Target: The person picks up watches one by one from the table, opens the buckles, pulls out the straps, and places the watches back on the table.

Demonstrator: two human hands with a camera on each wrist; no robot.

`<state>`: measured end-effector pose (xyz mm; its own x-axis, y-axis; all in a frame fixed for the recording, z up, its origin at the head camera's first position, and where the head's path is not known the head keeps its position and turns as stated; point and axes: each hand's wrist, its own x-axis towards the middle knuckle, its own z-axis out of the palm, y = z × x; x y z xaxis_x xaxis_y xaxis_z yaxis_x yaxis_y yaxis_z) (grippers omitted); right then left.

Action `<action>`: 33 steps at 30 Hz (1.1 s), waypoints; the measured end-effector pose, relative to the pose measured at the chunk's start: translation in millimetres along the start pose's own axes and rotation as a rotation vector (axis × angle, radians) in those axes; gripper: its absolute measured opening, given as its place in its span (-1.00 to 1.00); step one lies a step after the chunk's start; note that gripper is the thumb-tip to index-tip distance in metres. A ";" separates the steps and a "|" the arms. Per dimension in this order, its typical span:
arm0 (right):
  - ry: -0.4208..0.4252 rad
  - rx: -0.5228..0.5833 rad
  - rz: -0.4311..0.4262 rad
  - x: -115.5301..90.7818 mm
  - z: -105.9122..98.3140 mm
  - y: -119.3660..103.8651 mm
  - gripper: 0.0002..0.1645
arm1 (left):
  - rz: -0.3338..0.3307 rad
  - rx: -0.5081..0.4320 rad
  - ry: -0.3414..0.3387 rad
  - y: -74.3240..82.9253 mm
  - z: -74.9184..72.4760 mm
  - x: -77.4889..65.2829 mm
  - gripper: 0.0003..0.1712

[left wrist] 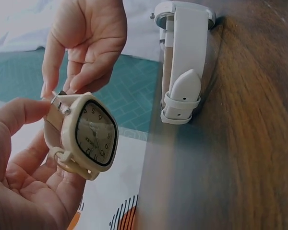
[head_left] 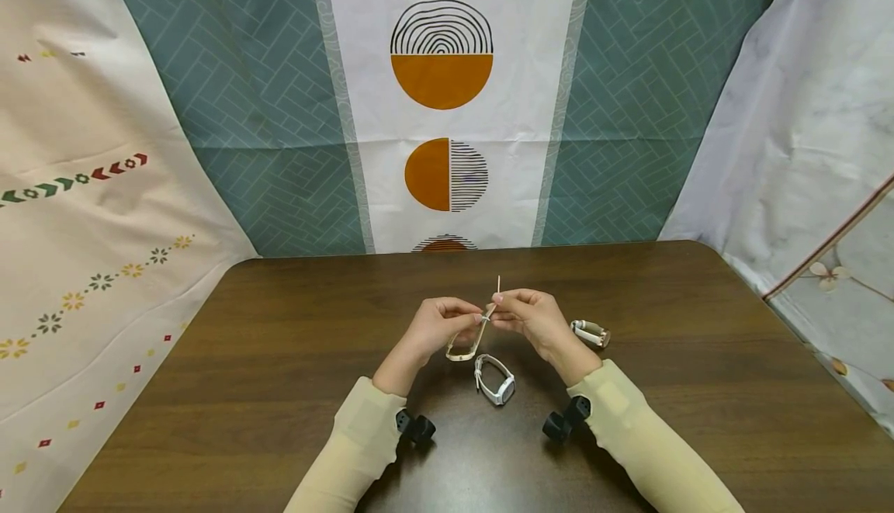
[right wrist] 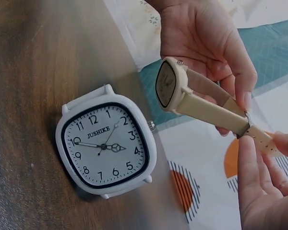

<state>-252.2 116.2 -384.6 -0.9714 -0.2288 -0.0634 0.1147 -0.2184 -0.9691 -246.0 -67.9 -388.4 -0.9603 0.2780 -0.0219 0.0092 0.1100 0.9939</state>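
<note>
A cream wristwatch (left wrist: 97,134) with a squarish dial is held up between both hands, above the table. My left hand (head_left: 441,325) pinches its strap by the metal buckle (right wrist: 248,123). On the other side, my right hand (head_left: 532,320) pinches the holed strap end (right wrist: 266,143), which passes through the buckle and sticks out beyond it. Below the hands, a white wristwatch (head_left: 497,383) stands on its side on the table, its strap fastened in a loop. Its square dial (right wrist: 105,146) shows large in the right wrist view.
Right of my right hand lies another wristwatch (head_left: 590,334) with a pale band and a rose-gold-coloured part. The brown wooden table (head_left: 279,389) reaches back to a hanging patterned cloth (head_left: 447,125). Small black cameras (head_left: 417,426) sit on both sleeves.
</note>
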 end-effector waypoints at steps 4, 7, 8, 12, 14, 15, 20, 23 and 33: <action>0.010 -0.004 0.004 -1.3 0.7 -0.7 -0.87 | 0.011 0.007 -0.007 0.4 -1.0 0.2 -0.75; 0.015 -0.012 0.013 -2.1 1.5 -1.0 -0.89 | 0.013 0.022 -0.015 1.6 -1.9 -0.6 -0.76; 0.015 -0.015 0.014 -2.2 1.7 -1.0 -0.90 | 0.015 0.030 -0.016 2.0 -2.2 -0.7 -0.76; 0.014 -0.015 0.014 -2.6 2.6 -0.9 -0.85 | 0.027 0.064 -0.017 3.4 -2.8 -1.0 -0.76; 0.010 -0.016 0.011 -2.9 3.1 -0.9 -0.81 | 0.030 0.086 -0.008 3.9 -2.6 -1.1 -0.76; 0.009 -0.017 0.010 -3.1 3.6 -1.0 -0.80 | 0.031 0.095 -0.003 4.0 -2.4 -1.2 -0.76; 0.007 -0.028 0.007 -4.8 5.6 -1.6 -0.82 | 0.037 0.119 0.006 3.2 -1.9 -1.9 -0.76; 0.020 -0.032 0.008 -5.4 6.6 -1.9 -0.83 | 0.046 0.127 0.002 2.5 -1.8 -1.7 -0.76; 0.029 -0.052 -0.032 -6.2 9.3 0.6 -0.87 | 0.094 0.164 0.017 1.0 -1.0 -1.6 -0.81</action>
<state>-244.1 108.7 -382.6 -0.9801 -0.1948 -0.0384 0.0734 -0.1755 -0.9817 -244.7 -69.2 -387.3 -0.9576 0.2786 0.0733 0.1430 0.2390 0.9604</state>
